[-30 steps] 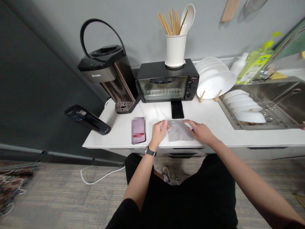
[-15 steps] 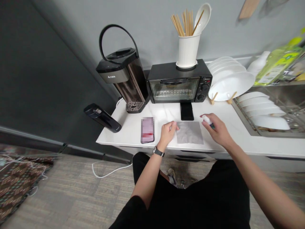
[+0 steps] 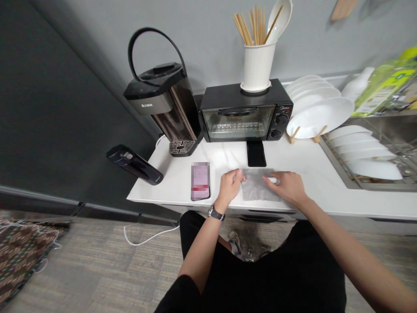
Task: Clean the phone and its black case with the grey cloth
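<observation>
The grey cloth lies flat on the white counter, near its front edge, directly in front of the person. The left hand rests at the cloth's left edge, fingers curled down and pinching or pressing that edge against the counter; a watch sits on its wrist. The right hand lies over the cloth's right part, closed around a small white object whose tip points left across the fabric; what the object is cannot be told.

Just left of the left hand a phone lies on the counter, its screen blurred. Further left a dark flask lies on its side, jutting past the counter's corner. Just behind the cloth a second, black phone lies before the toaster oven. Left of the oven stands a hot-water dispenser with its handle raised. On top of the oven stands a white holder with chopsticks and a spoon. To the right, white plates lean in a rack, and bowls lie in the sink.
</observation>
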`<control>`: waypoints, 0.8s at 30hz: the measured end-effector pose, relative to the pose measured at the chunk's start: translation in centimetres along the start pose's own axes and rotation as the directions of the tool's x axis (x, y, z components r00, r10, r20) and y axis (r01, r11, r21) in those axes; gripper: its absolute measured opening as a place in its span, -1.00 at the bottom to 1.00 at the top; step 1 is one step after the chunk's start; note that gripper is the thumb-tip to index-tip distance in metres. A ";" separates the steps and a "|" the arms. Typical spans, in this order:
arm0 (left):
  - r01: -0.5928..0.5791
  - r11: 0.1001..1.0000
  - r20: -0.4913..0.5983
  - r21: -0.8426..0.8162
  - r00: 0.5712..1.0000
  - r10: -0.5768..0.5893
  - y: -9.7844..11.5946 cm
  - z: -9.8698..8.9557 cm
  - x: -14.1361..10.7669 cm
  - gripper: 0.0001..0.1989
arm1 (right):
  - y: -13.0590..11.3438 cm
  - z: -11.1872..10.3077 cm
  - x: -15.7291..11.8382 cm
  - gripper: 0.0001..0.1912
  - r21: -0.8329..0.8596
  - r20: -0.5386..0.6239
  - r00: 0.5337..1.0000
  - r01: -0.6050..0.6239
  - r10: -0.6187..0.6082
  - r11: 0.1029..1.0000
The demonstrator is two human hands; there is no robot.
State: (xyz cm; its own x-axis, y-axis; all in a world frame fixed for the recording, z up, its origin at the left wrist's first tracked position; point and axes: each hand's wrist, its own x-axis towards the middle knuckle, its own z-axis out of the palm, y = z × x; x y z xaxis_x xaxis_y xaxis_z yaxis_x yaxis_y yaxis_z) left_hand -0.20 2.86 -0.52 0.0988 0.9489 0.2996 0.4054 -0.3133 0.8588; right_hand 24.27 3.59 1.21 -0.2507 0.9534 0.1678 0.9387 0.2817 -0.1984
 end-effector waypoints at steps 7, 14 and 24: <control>0.016 1.000 -0.007 0.000 1.000 -0.016 0.4 -0.1 0.1 -0.38 | 0.0 0.1 1.1 -0.46 -0.068 0.056 0.995 0.089 -0.085 0.994; 0.008 1.000 -0.030 -0.020 1.000 -0.008 0.4 0.0 0.1 -0.38 | 0.4 -0.4 2.0 -0.45 -0.069 0.145 0.971 0.200 -0.188 0.977; 0.021 0.999 -0.031 -0.027 0.999 -0.022 0.3 0.0 0.2 -0.37 | 0.3 -0.4 2.3 -0.40 -0.113 0.120 0.966 0.241 -0.228 0.964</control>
State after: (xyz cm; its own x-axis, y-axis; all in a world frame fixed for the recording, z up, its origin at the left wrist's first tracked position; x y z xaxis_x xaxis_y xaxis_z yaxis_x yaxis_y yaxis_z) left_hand -0.06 2.98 -0.20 0.0621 0.9539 0.2937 0.3831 -0.2944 0.8755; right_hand 24.10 5.79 1.97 -0.4844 0.8701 0.0910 0.8712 0.4892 -0.0412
